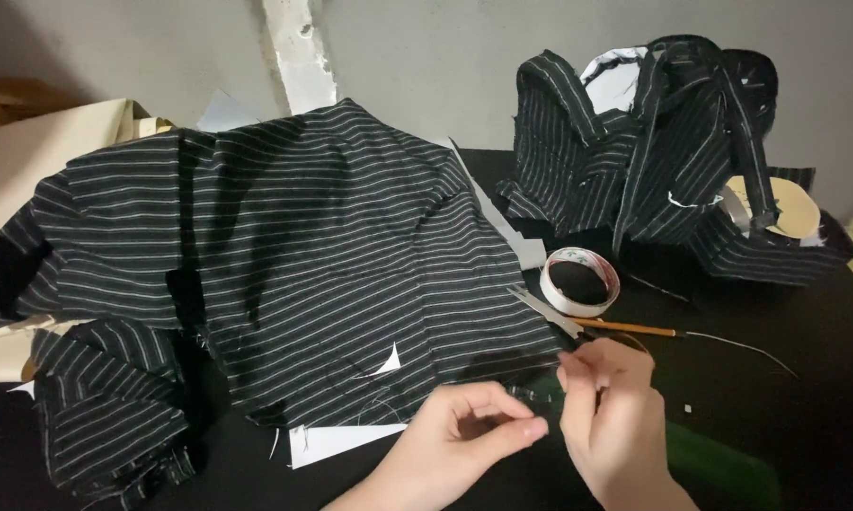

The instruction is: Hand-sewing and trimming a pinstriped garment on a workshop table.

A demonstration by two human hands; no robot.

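Pinching with both grips: left hand (464,435) and right hand (611,416), fingers together on something tiny at the near edge of the big striped cloth (303,255). Too small to tell what. Spread flat on the black tabletop (805,378), looking partly worked. Tape roll (580,281), scissors (545,310), brown stick (630,328) lying unused just beyond.

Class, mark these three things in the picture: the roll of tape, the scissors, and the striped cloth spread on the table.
roll of tape (614,274), head view, on its white right rim.
scissors (546,312), head view, on the metal blades.
striped cloth (332,237), head view, on the middle of the spread fabric.
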